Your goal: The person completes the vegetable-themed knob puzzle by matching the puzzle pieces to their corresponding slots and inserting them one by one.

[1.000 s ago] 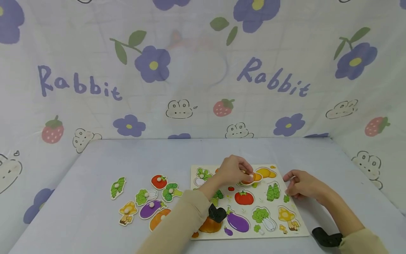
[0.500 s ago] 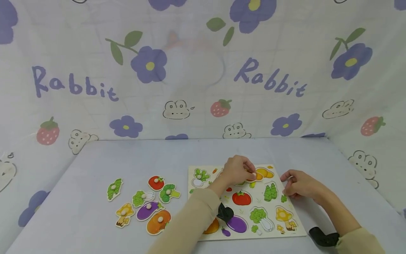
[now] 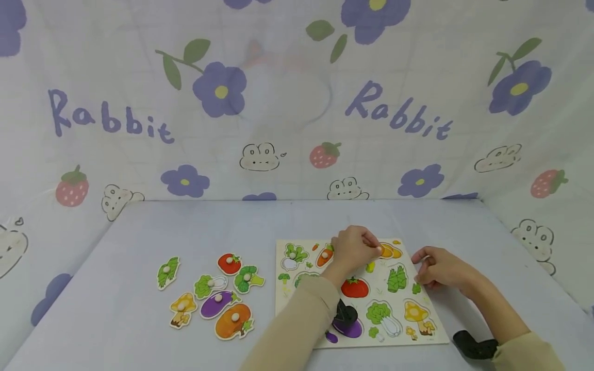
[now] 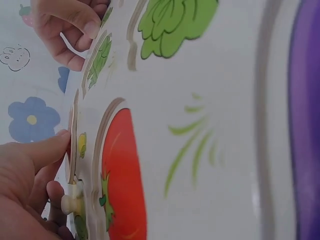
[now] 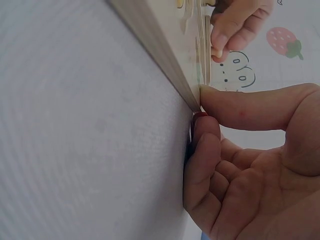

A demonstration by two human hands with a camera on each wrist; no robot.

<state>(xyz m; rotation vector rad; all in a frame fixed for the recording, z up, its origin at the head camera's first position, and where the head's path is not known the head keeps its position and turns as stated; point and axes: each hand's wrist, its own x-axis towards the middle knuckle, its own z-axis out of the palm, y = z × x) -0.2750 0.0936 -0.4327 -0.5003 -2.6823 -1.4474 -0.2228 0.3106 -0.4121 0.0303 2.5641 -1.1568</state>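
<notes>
My left hand (image 3: 356, 250) reaches over the far side of the vegetable puzzle board (image 3: 380, 286). Its thumb and finger pinch the knob of an orange-yellow puzzle piece (image 3: 386, 251), which overlaps the orange-yellow picture at the board's far right. In the left wrist view this piece shows almost edge-on, and another wooden knob (image 4: 72, 205) sits by the curled fingers. At the board's right edge, my right hand (image 3: 445, 270) grips the rim between thumb (image 5: 240, 107) and fingers. Knobbed radish (image 3: 292, 256) and carrot (image 3: 325, 256) pieces lie in their slots.
Loose knobbed pieces lie left of the board: a leafy green one (image 3: 168, 273), mushroom (image 3: 182, 310), tomato (image 3: 230, 263), broccoli (image 3: 249, 280), cabbage (image 3: 210, 286), eggplant (image 3: 218, 304) and pumpkin (image 3: 234, 320). A printed cloth (image 3: 297, 154) hangs behind the table.
My left hand has shifted a little right across the board, bringing the orange-yellow piece over the picture at the far right corner. The right hand keeps its grip on the edge.
</notes>
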